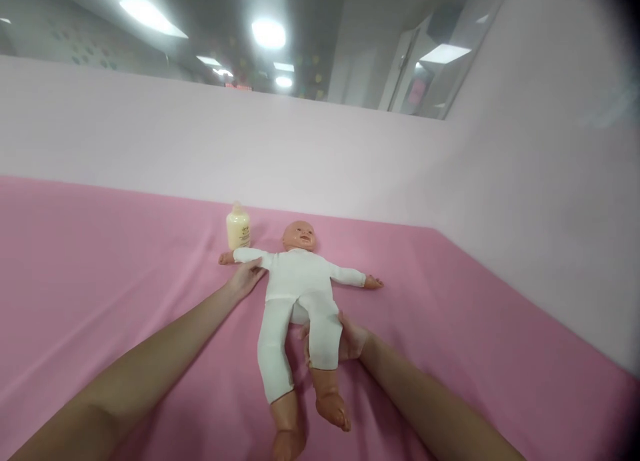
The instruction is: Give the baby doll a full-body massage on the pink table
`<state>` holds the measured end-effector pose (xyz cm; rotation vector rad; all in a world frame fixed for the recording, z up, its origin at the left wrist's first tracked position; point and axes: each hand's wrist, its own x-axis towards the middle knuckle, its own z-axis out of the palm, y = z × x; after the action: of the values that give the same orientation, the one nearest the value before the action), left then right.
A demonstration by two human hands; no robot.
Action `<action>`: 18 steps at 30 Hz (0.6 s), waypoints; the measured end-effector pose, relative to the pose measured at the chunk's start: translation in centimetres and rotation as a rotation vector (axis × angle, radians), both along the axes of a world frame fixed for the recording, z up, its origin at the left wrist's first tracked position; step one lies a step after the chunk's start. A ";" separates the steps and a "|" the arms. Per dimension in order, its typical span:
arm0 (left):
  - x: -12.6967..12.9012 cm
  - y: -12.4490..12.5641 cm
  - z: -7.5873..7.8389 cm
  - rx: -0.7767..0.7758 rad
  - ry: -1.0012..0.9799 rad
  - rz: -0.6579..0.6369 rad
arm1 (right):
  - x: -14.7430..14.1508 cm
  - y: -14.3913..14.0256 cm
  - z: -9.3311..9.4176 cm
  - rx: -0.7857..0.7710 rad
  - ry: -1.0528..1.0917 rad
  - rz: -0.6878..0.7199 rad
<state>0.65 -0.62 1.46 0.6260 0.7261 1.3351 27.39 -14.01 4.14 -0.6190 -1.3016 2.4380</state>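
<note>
A baby doll (pixel 300 277) in a white cloth suit lies on its back, with its head at the far end, arms spread and bare feet toward me. My left hand (pixel 247 279) is at the doll's upper arm on the left, with the thumb against the sleeve and the other fingers partly hidden beneath. Wrapped round the doll's right-side leg near the knee is my right hand (pixel 353 337), its fingertips showing between the legs. A pale yellow pump bottle (pixel 239 229) stands upright just beyond the doll's left-side arm.
Pink cloth (pixel 150 261) covers the surface under the doll, with soft wrinkles on the left. A pale wall (pixel 200 141) rises behind it and continues along the right side. Above the wall, a glass panel (pixel 300 41) shows ceiling lights.
</note>
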 end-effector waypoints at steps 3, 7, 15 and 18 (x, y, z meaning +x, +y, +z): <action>-0.2 -0.4 0.5 -0.062 -0.003 -0.092 | -0.4 -0.8 1.1 -0.007 -0.093 -0.089; -0.5 -1.1 1.2 -0.099 0.017 -0.197 | -0.5 -1.6 2.3 -0.032 -0.237 -0.170; -0.7 -3.3 2.1 -0.116 0.079 -0.318 | 1.6 -1.1 3.1 0.090 -0.384 -0.096; -0.9 -5.3 2.1 -0.121 0.108 -0.417 | 2.2 -2.0 3.9 0.259 -0.477 -0.149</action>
<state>-0.29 -5.88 3.58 0.7107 0.7115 0.8730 29.57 -15.97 8.03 -1.2236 -1.6421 2.0231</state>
